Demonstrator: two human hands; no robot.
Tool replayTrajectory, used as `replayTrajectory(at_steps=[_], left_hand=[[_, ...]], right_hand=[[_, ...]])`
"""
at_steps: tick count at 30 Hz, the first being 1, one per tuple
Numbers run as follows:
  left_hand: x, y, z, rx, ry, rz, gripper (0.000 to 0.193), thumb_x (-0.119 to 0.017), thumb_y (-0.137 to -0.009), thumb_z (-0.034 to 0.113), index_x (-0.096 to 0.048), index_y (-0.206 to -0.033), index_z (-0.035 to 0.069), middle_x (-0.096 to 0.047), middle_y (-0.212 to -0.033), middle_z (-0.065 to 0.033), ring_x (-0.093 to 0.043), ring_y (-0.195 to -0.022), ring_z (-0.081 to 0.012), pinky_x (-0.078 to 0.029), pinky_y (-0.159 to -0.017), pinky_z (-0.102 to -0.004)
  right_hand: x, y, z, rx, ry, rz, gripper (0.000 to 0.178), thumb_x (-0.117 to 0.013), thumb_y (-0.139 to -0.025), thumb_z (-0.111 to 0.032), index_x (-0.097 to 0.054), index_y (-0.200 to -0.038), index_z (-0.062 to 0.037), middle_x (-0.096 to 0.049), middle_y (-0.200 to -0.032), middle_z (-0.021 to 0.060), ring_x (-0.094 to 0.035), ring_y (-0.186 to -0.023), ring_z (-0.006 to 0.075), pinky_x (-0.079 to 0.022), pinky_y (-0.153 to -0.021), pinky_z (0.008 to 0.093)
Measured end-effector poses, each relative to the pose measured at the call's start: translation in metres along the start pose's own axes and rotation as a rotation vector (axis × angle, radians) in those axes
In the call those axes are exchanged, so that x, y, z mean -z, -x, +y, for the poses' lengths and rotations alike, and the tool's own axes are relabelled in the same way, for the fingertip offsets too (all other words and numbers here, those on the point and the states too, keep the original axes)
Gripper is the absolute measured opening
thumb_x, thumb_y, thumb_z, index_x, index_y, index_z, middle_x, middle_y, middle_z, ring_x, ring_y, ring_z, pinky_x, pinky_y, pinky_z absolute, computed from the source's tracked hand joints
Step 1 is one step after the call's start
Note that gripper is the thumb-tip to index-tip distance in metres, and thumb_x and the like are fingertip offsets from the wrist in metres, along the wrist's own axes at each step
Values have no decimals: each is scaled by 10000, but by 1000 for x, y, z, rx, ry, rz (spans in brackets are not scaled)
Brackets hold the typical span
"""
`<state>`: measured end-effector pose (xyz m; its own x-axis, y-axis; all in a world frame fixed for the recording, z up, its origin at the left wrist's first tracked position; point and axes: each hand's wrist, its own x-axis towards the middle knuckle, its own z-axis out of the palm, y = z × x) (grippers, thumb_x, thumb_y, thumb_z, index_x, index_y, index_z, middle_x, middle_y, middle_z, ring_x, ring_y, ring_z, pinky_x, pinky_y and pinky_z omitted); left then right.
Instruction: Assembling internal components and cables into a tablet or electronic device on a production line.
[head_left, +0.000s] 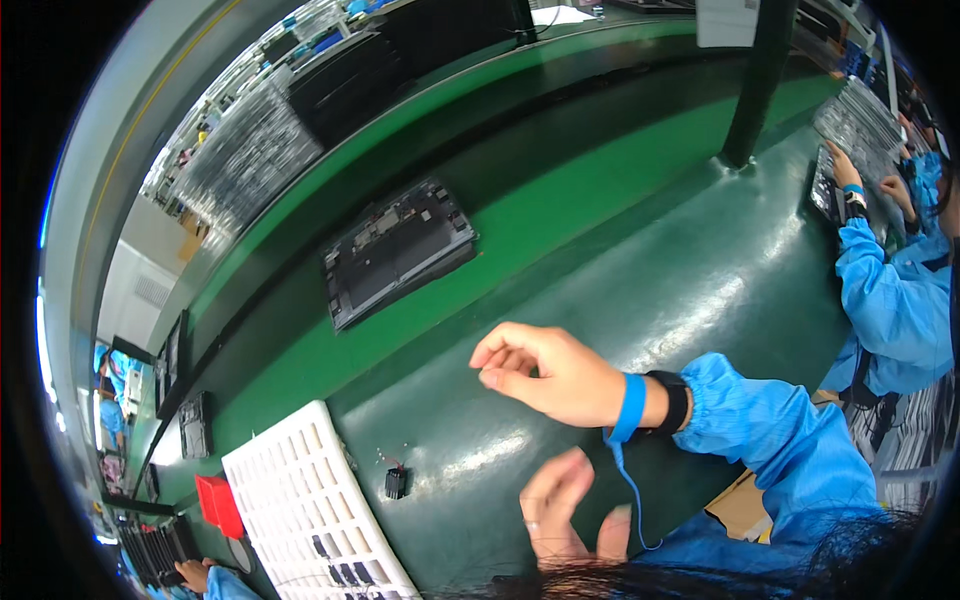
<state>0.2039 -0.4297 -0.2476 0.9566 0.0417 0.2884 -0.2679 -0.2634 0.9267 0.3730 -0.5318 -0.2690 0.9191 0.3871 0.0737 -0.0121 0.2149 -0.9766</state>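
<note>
My right hand (560, 375) hovers over the dark green bench, a blue wrist strap (630, 408) and a black band around its wrist. Its fingers curl loosely, thumb a little apart from them, and nothing shows between. Below it, my left hand (565, 510) is raised with bent fingers and the thumb spread away, also holding nothing visible; hair hides its lower part. A small black part with thin reddish wires (396, 483) lies on the bench, left of both hands. Beside it stands a white slotted tray (318, 425) with several black pieces in its near slots.
An opened laptop base (400, 250) with bare internals rests on the bright green strip beyond. A dark post (755, 95) rises at the back right. Co-workers in blue sleeves (885, 290) sit at right and lower left. A red bin (218, 505) adjoins the tray.
</note>
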Motion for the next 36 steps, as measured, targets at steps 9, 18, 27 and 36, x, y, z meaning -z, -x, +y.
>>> replayTrajectory(at_steps=[9,18,27,36], left_hand=[[84,-19,9,46,1405,-444,331,-670,-1039,322,-648,-1302,122,-695,-1213,-64,-655,-1068,-208,-435,-1082,-496],[102,-5,28,-177,1456,-229,328,-626,-1060,361,-639,-1298,136,-699,-1169,-46,-652,-1024,-198,-439,-1049,-491],[131,8,41,-289,1465,-45,333,-582,-1081,401,-631,-1294,150,-704,-1125,-28,-649,-980,-189,-442,-1016,-485],[135,-53,26,-211,912,205,333,-481,-1110,441,-611,-1214,153,-663,-914,14,-606,-847,-183,-443,-861,-408]], right_hand=[[38,1,15,458,1079,-127,278,-710,-934,-105,-658,-1206,-74,-651,-993,82,-648,-920,314,-513,-840,429],[35,12,8,437,1113,-161,313,-722,-907,-58,-652,-1212,-65,-635,-992,91,-639,-918,310,-503,-832,410],[-13,60,-126,72,-427,-623,1017,-251,-1039,-791,-273,-1594,61,-701,-1171,345,-684,-1148,466,-506,-1008,467],[47,32,-138,434,-607,-1061,777,-474,-1074,-541,-250,-1648,-68,-756,-1062,164,-722,-996,390,-540,-916,472]])
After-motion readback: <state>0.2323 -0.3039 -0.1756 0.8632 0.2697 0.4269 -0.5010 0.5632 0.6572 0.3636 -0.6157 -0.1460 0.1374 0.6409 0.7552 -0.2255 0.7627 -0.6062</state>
